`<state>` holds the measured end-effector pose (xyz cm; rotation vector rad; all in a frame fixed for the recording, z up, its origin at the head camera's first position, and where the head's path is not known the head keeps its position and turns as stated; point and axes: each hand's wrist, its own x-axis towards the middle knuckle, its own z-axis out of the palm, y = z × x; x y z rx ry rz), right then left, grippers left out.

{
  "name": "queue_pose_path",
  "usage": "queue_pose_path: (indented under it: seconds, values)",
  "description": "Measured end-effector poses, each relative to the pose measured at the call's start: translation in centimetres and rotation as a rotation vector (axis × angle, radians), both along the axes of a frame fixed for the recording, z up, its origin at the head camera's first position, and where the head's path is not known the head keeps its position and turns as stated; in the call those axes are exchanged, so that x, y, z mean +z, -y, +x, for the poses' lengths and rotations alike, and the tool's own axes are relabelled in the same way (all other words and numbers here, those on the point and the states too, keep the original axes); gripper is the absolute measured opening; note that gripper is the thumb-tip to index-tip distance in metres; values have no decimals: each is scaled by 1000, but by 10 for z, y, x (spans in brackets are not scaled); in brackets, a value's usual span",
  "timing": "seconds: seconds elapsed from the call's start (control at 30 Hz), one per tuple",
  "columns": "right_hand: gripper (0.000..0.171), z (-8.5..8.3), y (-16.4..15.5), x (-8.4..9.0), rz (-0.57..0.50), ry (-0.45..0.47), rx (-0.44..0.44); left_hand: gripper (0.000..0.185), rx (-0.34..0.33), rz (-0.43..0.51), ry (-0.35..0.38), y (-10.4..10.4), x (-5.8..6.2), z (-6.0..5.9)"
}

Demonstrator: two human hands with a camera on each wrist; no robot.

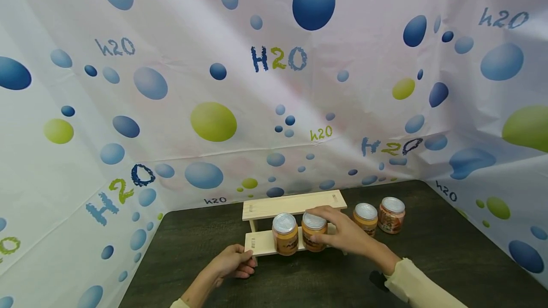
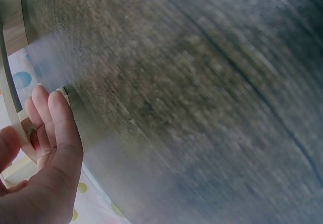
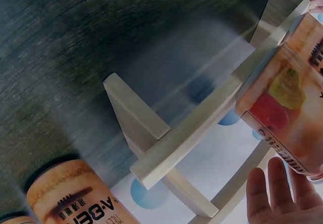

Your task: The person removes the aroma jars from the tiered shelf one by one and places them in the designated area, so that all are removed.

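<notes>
A two-tier pale wooden rack (image 1: 295,204) stands on the dark table. On its lower board sit two orange cans with silver lids, a left can (image 1: 285,239) and a right can (image 1: 314,221) side by side. My right hand (image 1: 344,233) holds the right can, thumb at its front and fingers over by the lid; in the right wrist view the fingers (image 3: 280,188) lie near its lid end. With thumb above and fingers below, my left hand (image 1: 233,260) grips the left end of the lower board. The left wrist view shows this hand (image 2: 53,148) beside the rack's end.
Right of the rack, two more cans stand on the table (image 1: 192,246): a nearer can (image 1: 366,213) just beyond my right hand and a farther can (image 1: 392,215). A white sheet (image 1: 171,84) printed with bubbles surrounds the table at the back and sides.
</notes>
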<state>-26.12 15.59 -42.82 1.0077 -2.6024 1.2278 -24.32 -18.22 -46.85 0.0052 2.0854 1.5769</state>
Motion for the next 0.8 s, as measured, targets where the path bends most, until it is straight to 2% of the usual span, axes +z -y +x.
queue_pose_path:
  seconds: [0.23,0.4,0.8]
  values:
    - [63,1,-1,-4,23,34,-24,27,-4,-4,-3,0,-1,0]
    - [65,0,0,-6,10,61,-6,28,-6,0,-4,1,0,0]
    - [64,0,1,-9,-1,71,-5,27,-8,9,-5,1,0,0]
